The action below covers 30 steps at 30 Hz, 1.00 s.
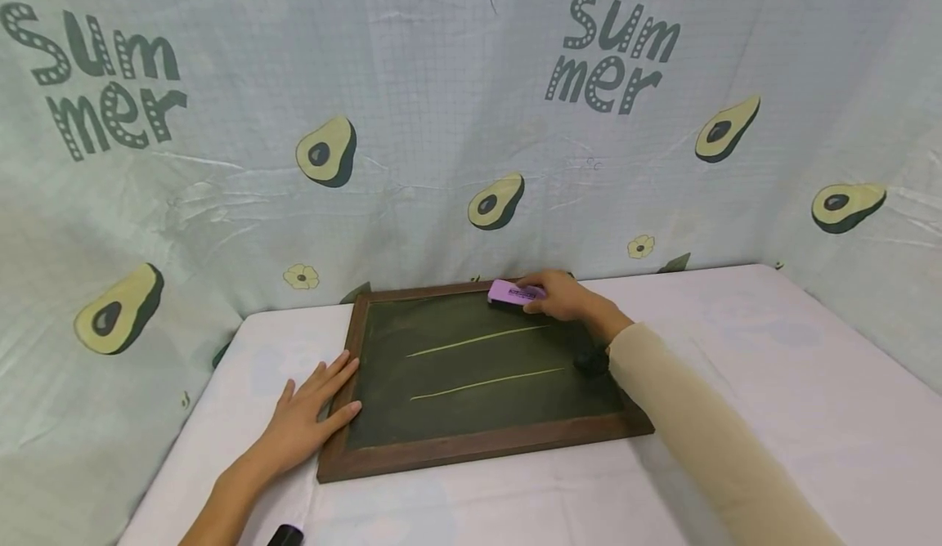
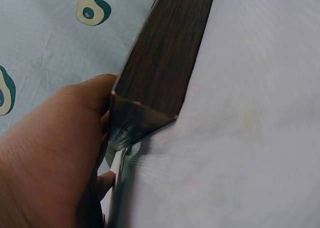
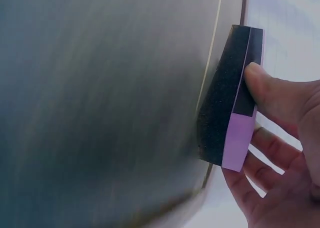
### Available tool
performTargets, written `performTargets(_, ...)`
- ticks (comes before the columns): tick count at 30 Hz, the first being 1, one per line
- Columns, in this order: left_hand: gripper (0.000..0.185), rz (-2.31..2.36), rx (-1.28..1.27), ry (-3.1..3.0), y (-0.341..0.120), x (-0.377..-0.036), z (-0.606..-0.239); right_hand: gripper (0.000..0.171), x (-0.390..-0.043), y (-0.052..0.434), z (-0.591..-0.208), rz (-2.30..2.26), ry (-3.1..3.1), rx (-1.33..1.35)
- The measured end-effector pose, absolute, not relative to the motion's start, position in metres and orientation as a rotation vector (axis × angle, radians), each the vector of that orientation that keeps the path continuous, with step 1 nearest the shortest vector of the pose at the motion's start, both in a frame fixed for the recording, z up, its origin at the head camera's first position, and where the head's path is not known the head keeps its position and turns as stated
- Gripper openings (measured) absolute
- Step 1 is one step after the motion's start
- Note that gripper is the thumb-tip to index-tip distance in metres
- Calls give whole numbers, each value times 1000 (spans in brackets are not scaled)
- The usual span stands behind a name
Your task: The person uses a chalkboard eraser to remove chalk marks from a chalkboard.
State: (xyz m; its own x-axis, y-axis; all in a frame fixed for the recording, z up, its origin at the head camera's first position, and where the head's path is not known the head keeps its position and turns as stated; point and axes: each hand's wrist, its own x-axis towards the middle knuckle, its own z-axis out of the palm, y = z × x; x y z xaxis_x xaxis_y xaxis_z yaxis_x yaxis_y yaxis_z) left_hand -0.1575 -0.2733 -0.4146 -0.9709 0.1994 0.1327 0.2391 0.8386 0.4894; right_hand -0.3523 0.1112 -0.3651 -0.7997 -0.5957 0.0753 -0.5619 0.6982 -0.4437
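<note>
A chalkboard (image 1: 471,411) in a brown wooden frame (image 1: 486,446) lies on the table, with two thin yellow chalk lines (image 1: 486,382) across its dark surface. At its far right part, my right hand (image 1: 562,294) grips a purple eraser (image 1: 508,291) with a black felt underside. Thumb (image 3: 260,80) and fingers hold the eraser (image 3: 240,138) from opposite sides in the right wrist view. My left hand (image 1: 305,419) rests with spread fingers on the board's left edge. The frame's corner (image 2: 142,110) stands beside that hand's palm in the left wrist view.
A white cloth (image 1: 736,350) covers the table. Behind it hangs a pale curtain (image 1: 412,121) printed with avocados and lettering. A black object (image 1: 285,535) lies at the near left, partly cut off by the view's lower edge.
</note>
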Motion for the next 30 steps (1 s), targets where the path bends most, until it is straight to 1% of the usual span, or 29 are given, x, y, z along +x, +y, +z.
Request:
performTargets(7,66,-815,-356,-2941,-273,-158,-415,42,-349,144,-365,-740,2845,-890)
performTargets(13,66,-840,-367,-2942,-273,-157,-414,43,-348,149,-366,-800,2854,-876)
performTargets(23,67,-926,-353,-2931,-276,-154,-410,42,-354,120,-367,-747,2855,-947)
performTargets(30,68,-927,-365,-2928,-276,-158,-412,41,-345,86,-369,-738,2857,-921)
